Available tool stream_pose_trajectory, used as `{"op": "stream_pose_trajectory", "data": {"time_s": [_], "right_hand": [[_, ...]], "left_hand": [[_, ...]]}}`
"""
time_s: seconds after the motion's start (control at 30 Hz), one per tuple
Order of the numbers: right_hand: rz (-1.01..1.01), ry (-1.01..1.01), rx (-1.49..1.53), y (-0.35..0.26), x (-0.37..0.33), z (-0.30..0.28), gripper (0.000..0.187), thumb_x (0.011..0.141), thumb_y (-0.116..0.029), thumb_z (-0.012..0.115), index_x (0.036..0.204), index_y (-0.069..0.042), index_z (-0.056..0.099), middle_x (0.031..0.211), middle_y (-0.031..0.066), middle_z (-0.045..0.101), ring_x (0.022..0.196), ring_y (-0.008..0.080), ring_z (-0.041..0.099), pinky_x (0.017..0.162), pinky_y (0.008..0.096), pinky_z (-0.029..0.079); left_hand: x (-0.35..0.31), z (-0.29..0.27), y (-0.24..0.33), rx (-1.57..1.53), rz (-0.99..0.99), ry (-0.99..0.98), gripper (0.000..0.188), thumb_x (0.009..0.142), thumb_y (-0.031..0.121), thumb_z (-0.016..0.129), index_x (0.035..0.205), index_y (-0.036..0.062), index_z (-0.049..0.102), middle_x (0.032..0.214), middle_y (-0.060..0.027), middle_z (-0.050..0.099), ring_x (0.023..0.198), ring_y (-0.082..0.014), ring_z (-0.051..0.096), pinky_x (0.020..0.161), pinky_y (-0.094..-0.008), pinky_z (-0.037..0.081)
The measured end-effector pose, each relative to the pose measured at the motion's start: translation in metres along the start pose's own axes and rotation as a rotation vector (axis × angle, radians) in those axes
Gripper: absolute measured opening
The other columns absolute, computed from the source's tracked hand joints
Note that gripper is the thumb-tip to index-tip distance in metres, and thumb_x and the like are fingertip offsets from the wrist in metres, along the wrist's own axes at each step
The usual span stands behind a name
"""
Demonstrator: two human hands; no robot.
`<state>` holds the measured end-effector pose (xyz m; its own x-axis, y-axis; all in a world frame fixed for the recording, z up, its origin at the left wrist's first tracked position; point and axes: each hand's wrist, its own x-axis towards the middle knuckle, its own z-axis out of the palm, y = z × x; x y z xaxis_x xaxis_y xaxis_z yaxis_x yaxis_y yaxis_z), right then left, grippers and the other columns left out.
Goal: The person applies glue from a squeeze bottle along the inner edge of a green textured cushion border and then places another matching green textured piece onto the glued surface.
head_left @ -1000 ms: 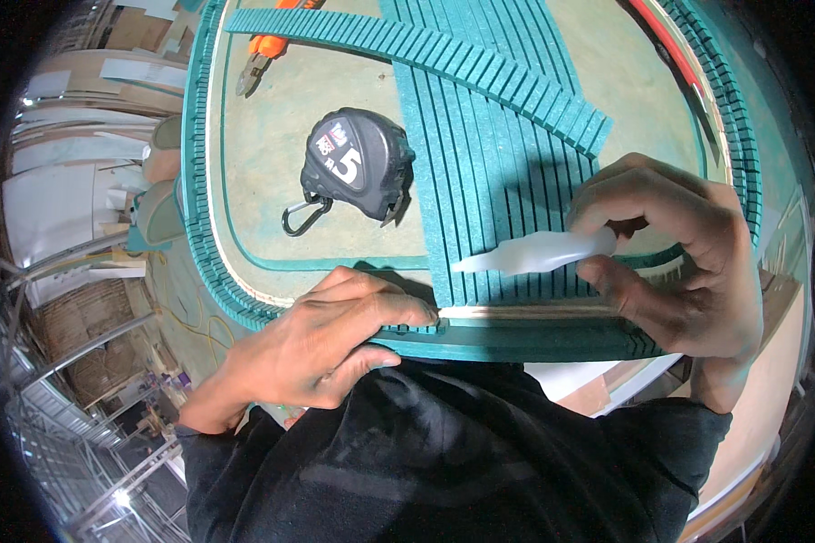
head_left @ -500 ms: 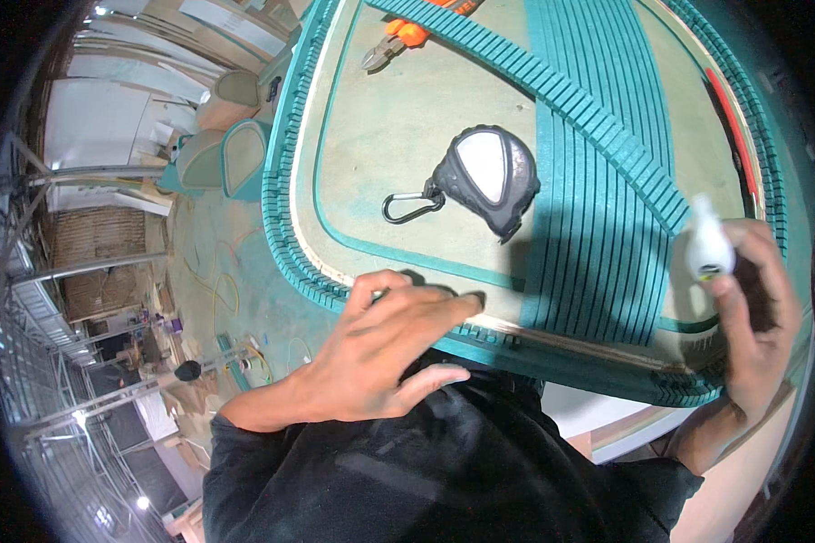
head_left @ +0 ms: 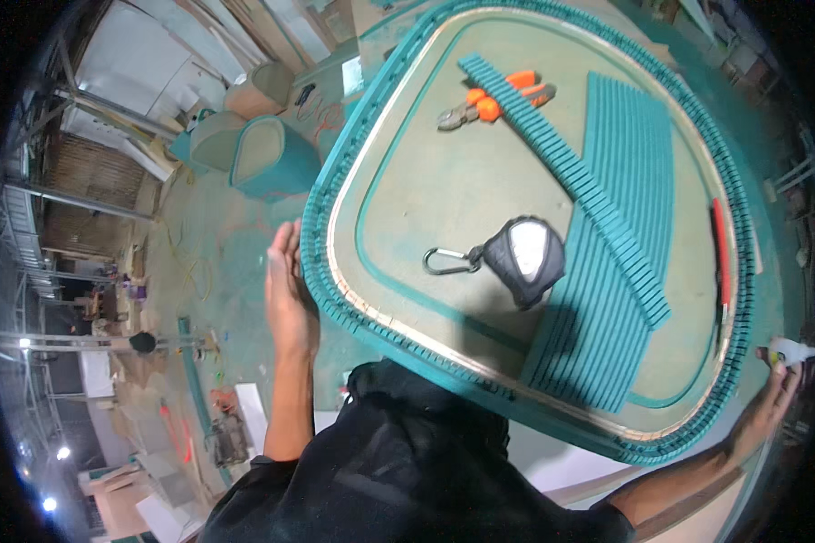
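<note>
A rounded wooden panel (head_left: 444, 190) with a teal ribbed rim (head_left: 321, 271) lies in front of me. My left hand (head_left: 288, 294) is flat and open against the rim's left side, fingers pointing up. My right hand (head_left: 779, 385) is far out at the lower right, past the rim, gripping a small white bottle (head_left: 792, 351). On the panel lie a black tape measure (head_left: 523, 258) with a metal clip, orange-handled pliers (head_left: 489, 101), a stack of teal slats (head_left: 620, 244) and a red pencil (head_left: 719, 253).
Teal tub-shaped chair shells (head_left: 263, 154) stand on the dusty floor at the upper left. Metal shelving (head_left: 54, 271) and scrap pieces line the left side. White sheets (head_left: 552, 466) lie under the panel's near edge.
My left hand slid from the panel's near edge to its left rim and opened flat. My right hand carried the white bottle outward to the far right. The view turned left.
</note>
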<state>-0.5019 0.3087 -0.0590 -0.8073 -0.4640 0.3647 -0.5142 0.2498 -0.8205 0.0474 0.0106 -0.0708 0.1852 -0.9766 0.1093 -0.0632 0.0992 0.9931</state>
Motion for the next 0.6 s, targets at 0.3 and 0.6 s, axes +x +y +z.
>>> {"op": "stream_pose_trajectory", "data": {"time_s": [0.3, 0.6], "right_hand": [[0.023, -0.127, 0.750, 0.025, -0.008, 0.065, 0.039, 0.106, -0.027, 0.057, 0.129, 0.003, 0.051, 0.113, 0.0130, 0.063, 0.075, 0.0095, 0.053, 0.078, 0.0268, 0.047], [0.003, -0.092, 1.036, 0.031, -0.014, 0.070, 0.034, 0.105, -0.034, 0.054, 0.115, -0.001, 0.055, 0.097, 0.0082, 0.061, 0.069, 0.0103, 0.047, 0.069, 0.0242, 0.039]], "left_hand": [[-0.002, 0.024, -0.017, -0.522, 0.019, -0.023, 0.078, 0.111, 0.054, 0.033, 0.154, -0.0093, 0.042, 0.149, -0.0186, 0.058, 0.134, -0.0278, 0.058, 0.117, -0.0413, 0.042], [-0.003, 0.026, -0.019, -0.553, 0.008, -0.125, 0.068, 0.114, 0.046, 0.031, 0.157, -0.0060, 0.040, 0.150, -0.0174, 0.057, 0.137, -0.0279, 0.055, 0.118, -0.0432, 0.041]]}}
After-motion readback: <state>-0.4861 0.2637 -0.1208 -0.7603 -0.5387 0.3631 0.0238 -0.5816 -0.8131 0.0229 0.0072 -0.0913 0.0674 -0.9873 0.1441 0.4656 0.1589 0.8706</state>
